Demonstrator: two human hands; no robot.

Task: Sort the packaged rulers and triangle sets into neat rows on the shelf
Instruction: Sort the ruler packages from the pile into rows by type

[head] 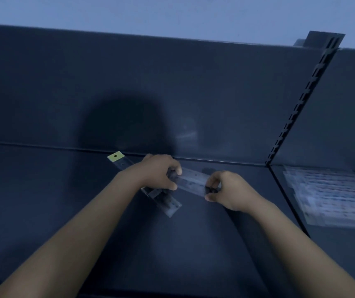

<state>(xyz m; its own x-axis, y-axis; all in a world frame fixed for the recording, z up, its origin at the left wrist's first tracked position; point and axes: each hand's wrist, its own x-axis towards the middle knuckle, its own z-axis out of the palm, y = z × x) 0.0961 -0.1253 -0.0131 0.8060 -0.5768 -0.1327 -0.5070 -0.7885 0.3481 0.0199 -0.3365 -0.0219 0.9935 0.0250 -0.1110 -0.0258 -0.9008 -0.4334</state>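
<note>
Clear ruler pack [191, 179] pinched at both ends by L hand [161, 174] & R hand [228, 190]. Best laid flush w/ stack [169, 205].

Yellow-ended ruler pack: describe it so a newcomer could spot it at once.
On the dark shelf, look along the seam with the back panel, just left of the left hand. A slim clear pack lies diagonally, passing under that hand. Only it has a yellow tab with a dark hole; the held ruler and the pile at right show none.
</note>
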